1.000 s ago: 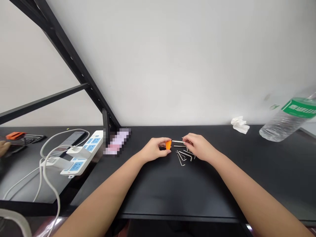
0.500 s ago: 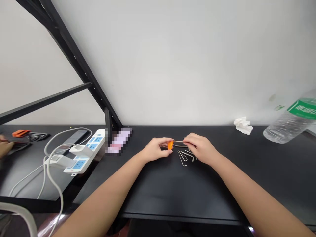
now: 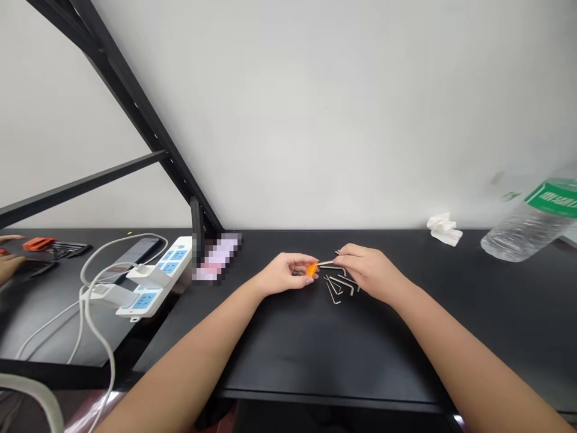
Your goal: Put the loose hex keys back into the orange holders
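Between the thumb and fingers of my left hand is an orange hex key holder, now tilted. My right hand is closed on a hex key, whose long end points left and meets the holder's right side. Whether the tip sits inside a hole is too small to tell. Below and between the hands, several loose L-shaped hex keys lie on the black table. Part of that pile is hidden by my right hand.
A white power strip with chargers and cables stands at left, beside a phone. Another person's hand is near an orange holder at far left. Crumpled tissue and a plastic bottle are at right.
The orange holder has tilted in my left hand, and the hex key in my right hand has angled with its holder end lower. The other person's hand at far left has moved.
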A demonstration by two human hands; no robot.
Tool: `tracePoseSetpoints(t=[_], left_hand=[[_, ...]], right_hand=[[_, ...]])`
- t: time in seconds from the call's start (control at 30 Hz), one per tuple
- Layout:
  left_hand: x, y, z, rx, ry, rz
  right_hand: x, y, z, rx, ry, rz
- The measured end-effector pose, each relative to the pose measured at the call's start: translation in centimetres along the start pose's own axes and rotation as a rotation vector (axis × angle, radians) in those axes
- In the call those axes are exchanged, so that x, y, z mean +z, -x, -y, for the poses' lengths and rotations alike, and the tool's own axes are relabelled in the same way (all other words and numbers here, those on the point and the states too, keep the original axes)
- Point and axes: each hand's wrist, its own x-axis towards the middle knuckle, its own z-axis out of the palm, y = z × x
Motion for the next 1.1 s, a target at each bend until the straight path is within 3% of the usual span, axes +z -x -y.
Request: tracePoseSetpoints(t=[0.13, 0.37, 0.47, 0.57, 0.63, 0.73, 0.8, 0.93, 1.0, 1.1], left_hand=[[0.6, 0.0, 0.1, -0.025, 0.007, 0.066], [1.0, -0.4, -0.2, -0.027, 0.126, 0.107], [1.4, -0.5, -0.5, 0.003, 0.243, 0.076], [2.0, -0.5, -0.7, 0.005, 0.328, -0.025], [2.2, -0.6, -0.8, 0.002, 0.357, -0.083], [2.2, -0.6, -0.9, 0.016, 0.356, -0.13], [2.1, -0.5, -0.7, 0.032, 0.313, -0.145], [1.8, -0.5, -0.1, 0.158, 0.103, -0.203], [1.6, -0.4, 0.3, 0.232, -0.121, -0.264], [1.1, -0.4, 0.7, 0.265, -0.421, -0.321]], right_hand=[[1.0, -0.4, 0.7, 0.036, 0.053, 0.038], [2.6, -0.8, 0.6, 0.115, -0.223, -0.015], [2.6, -0.8, 0.5, 0.177, -0.312, -0.073], [2.5, -0.6, -0.1, 0.363, -0.228, -0.132], [2.4, -0.4, -0.7, 0.439, -0.085, -0.043], [2.4, -0.1, -1.3, 0.429, 0.027, 0.224], [2.5, -0.2, -1.4, 0.458, 0.068, 0.334], [2.6, -0.6, -1.2, 0.644, 0.1, 0.422], [2.6, -0.6, -1.3, 0.675, 0.079, 0.407], [2.3, -0.4, -1.6, 0.608, 0.003, 0.285]])
